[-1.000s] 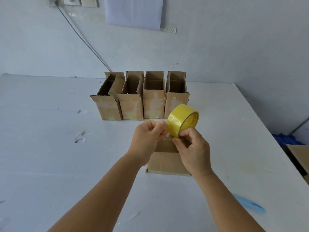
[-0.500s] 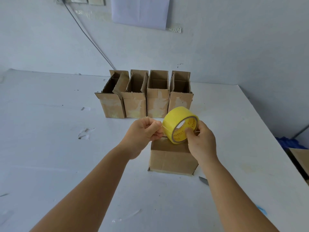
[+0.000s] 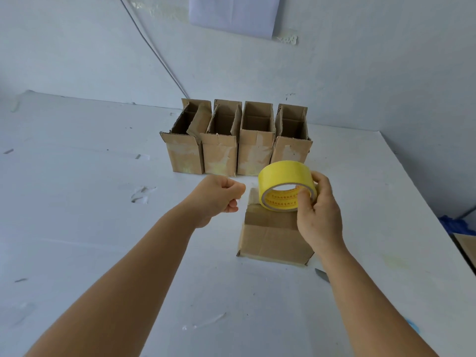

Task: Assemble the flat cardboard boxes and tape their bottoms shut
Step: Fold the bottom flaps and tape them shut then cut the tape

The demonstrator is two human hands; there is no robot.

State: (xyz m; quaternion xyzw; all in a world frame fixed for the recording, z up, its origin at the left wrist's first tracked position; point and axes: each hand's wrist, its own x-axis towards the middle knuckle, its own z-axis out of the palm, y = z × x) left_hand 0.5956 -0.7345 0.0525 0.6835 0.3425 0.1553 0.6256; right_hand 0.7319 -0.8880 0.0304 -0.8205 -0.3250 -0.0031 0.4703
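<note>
Tape roll (image 3: 287, 185), light and stiff, sits gripped through its core by my right hand (image 3: 319, 217) above the box (image 3: 273, 240) mid-desk; my left hand (image 3: 219, 197) pinches the thin, sticky tape end, I judge.

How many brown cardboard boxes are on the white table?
5. Four open brown cardboard boxes stand in a row near the wall. A fifth brown cardboard box sits closer, under the hands. Cardboard at the right edge may be another.

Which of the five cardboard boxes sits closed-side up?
The near box under the tape roll, apart from the back row; those four stand with open flaps upward.
</note>
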